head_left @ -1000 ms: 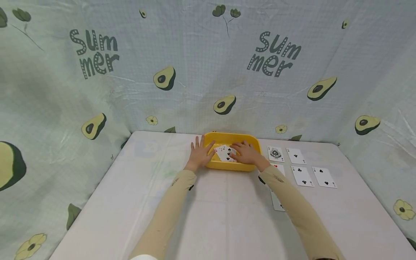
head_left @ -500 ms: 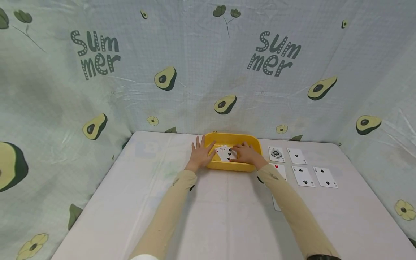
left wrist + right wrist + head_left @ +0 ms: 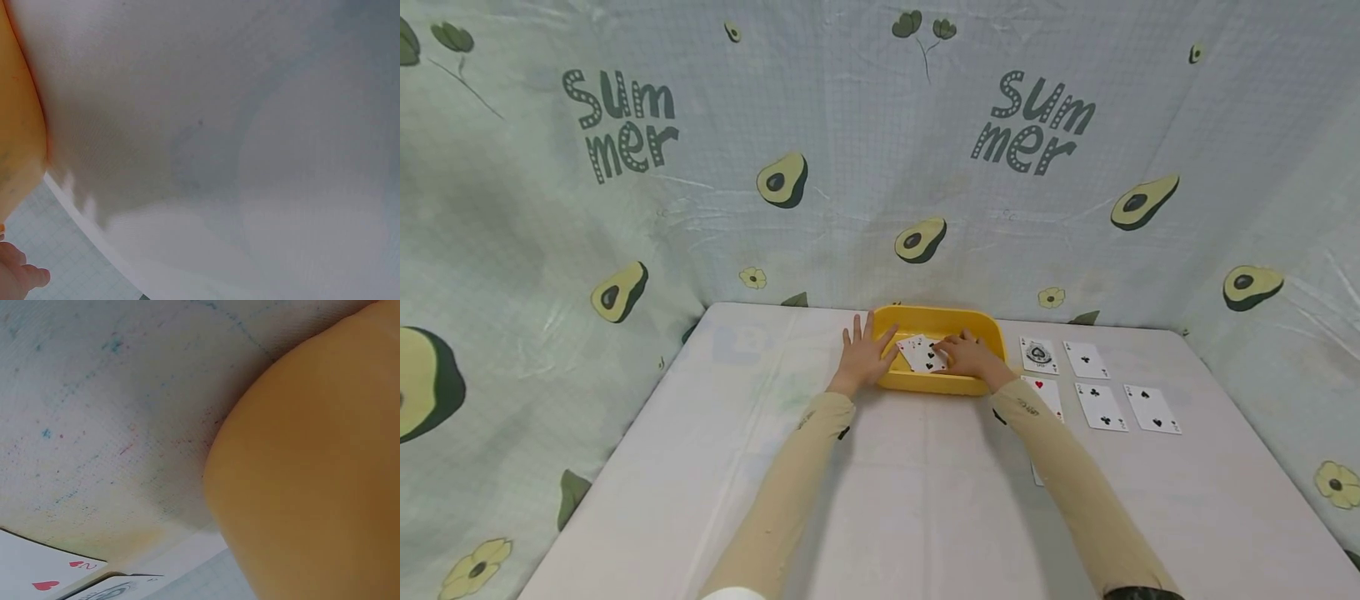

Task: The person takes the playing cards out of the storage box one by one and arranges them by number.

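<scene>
In the head view, my left hand (image 3: 861, 360) lies over the left side of a yellow tray (image 3: 925, 383) with its fingers spread. A few fingers of that hand (image 3: 19, 272) show at the lower left of the left wrist view. Face-up playing cards (image 3: 917, 354) overlap inside the tray. My right hand (image 3: 972, 358) reaches over the tray's right side, its bent fingers and thumb at the right edge of the top card, a black-suited one. I cannot tell if they pinch it. The right wrist view shows the tray's outer wall (image 3: 312, 469) and no fingers.
Right of the tray lie an ornate ace (image 3: 1038, 355), a two of hearts (image 3: 1045, 396), a card with one club (image 3: 1086, 360), a two of clubs (image 3: 1101, 407) and a two of spades (image 3: 1152, 409). Another card (image 3: 1037, 475) is mostly under the right sleeve. A patterned cloth (image 3: 850, 125) hangs behind.
My right hand's fingers have drawn back slightly to the right over the cards, uncovering more of the top card. The right forearm has shifted a little left. My left hand stays in place.
</scene>
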The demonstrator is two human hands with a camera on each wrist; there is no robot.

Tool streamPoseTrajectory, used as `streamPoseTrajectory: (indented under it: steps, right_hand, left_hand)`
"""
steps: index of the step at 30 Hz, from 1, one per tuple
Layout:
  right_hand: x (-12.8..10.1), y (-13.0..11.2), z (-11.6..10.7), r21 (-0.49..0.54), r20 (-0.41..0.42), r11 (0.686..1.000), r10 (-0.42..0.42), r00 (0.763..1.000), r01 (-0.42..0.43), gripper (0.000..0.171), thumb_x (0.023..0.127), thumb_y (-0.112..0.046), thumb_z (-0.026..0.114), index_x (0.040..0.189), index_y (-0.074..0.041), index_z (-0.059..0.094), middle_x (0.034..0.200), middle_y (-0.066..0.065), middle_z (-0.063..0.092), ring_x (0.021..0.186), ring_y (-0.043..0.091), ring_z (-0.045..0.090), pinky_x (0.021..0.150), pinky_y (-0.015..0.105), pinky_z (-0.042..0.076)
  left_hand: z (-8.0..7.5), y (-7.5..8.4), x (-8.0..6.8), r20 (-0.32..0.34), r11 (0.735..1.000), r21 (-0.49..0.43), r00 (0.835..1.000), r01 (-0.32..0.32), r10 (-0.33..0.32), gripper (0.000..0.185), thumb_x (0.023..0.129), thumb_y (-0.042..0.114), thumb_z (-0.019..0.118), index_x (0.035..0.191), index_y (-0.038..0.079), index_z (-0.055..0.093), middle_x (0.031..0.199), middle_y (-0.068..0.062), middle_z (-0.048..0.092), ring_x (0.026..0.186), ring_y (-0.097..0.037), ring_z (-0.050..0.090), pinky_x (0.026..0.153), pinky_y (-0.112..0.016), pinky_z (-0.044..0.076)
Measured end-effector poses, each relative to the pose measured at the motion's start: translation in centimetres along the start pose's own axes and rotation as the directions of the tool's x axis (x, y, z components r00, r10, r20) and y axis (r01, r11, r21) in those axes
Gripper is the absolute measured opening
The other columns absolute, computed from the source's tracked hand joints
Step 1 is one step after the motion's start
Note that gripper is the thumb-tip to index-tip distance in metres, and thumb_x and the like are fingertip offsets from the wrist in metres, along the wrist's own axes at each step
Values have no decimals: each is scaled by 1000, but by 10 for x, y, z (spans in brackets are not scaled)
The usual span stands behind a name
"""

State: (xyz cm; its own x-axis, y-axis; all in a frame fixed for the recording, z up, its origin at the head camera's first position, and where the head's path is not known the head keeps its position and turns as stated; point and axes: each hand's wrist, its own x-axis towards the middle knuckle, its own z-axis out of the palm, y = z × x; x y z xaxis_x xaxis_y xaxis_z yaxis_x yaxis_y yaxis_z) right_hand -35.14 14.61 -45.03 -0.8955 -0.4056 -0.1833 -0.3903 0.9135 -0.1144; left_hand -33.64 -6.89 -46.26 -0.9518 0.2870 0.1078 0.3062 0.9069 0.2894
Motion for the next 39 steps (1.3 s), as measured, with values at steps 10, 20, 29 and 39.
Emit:
streamPoseTrajectory:
  steps: [10,20,29,39]
  right_hand:
    - [-3,-4,-1,-17,-25,1000,2,1000,-2,56,81,-46,58,127,-17,49,129,15,47,117,34,35,94,55,30]
    - [2,4,3,-49,-51,999,18,999,-21,65,79,-49,59,130,-11,43,124,17,46,112,33,34,93,52,31]
    - [1,5,2,-61,-123,998,5,992,-13,71,74,-60,56,122,-9,49,123,16,47,110,33,36,90,51,33]
    - [-5,7,-4,-78,-160,997,-24,987,12,74,75,-62,54,130,-13,46,127,15,46,114,34,36,93,54,31]
  left_hand:
    - [1,0,-1,3,1000,-6,1000,1,-1,48,94,39,33,140,28,27,151,-16,3,136,-43,-1,107,-59,6]
    - [0,1,0,7,1000,-4,1000,-1,1,48,94,39,33,141,28,27,151,-17,3,136,-43,-1,107,-59,6]
    - [1,0,2,5,1000,21,1000,9,-9,48,94,41,32,141,29,26,151,-16,3,136,-44,1,106,-59,7]
    - [0,0,1,13,1000,17,1000,8,-8,48,94,40,33,141,29,26,150,-17,3,136,-44,1,106,-59,7]
